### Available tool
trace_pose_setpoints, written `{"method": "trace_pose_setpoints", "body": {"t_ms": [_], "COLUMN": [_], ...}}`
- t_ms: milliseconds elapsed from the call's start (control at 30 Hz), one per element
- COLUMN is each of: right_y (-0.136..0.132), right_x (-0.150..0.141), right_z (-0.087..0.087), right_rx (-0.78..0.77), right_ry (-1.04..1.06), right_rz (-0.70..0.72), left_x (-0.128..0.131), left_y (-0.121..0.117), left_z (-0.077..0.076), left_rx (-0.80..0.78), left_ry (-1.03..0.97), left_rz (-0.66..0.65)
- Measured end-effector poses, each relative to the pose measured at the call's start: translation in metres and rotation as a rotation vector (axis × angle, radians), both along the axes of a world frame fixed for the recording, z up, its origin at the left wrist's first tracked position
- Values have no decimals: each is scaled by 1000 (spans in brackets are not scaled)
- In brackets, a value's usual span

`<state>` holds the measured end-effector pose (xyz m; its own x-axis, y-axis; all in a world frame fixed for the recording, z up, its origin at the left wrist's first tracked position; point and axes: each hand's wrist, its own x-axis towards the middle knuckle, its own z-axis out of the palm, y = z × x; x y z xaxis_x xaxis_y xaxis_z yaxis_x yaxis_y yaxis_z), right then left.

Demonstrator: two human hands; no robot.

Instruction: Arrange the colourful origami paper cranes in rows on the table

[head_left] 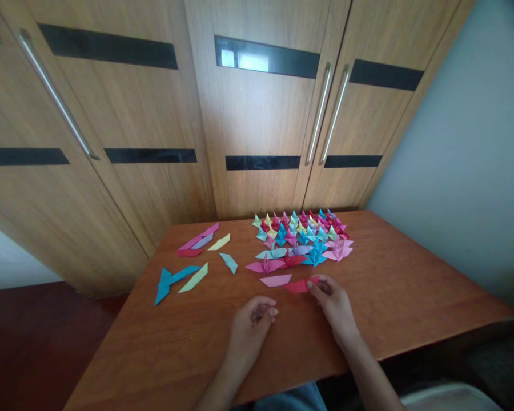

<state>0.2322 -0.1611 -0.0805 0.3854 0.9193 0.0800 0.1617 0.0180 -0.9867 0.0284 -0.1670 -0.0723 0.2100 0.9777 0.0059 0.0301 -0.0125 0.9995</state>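
Note:
My right hand rests on the wooden table with its fingertips pinched on a folded red paper piece. A pink folded piece lies just left of it, touching its end. My left hand lies on the table with fingers curled loosely inward, nothing visible in them. Beyond both hands is a dense cluster of several small folded paper cranes in pink, blue, yellow and green, with larger cranes along its near side.
Flat folded strips lie to the left: pink and lilac ones, a yellow one, blue ones, light green, teal. Wooden wardrobe doors stand behind the table. A grey wall is on the right.

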Motion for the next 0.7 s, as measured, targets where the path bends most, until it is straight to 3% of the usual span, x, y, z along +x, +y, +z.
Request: {"method": "trace_pose_setpoints", "body": {"t_ms": [167, 333, 467, 700], "right_y": [20, 23, 25, 27], "right_x": [26, 25, 21, 21], "right_z": [-5, -2, -3, -2], "right_rx": [-115, -314, -312, -370], "right_ry": [-419, -823, -926, -923], "right_rz": [-159, -192, -217, -229], "left_x": [0, 0, 0, 1], "left_y": [-8, -12, -13, -16], "left_z": [2, 3, 4, 6], "left_rx": [49, 74, 96, 136], "left_ry": [112, 191, 222, 259], "left_rz": [-53, -69, -78, -87]}}
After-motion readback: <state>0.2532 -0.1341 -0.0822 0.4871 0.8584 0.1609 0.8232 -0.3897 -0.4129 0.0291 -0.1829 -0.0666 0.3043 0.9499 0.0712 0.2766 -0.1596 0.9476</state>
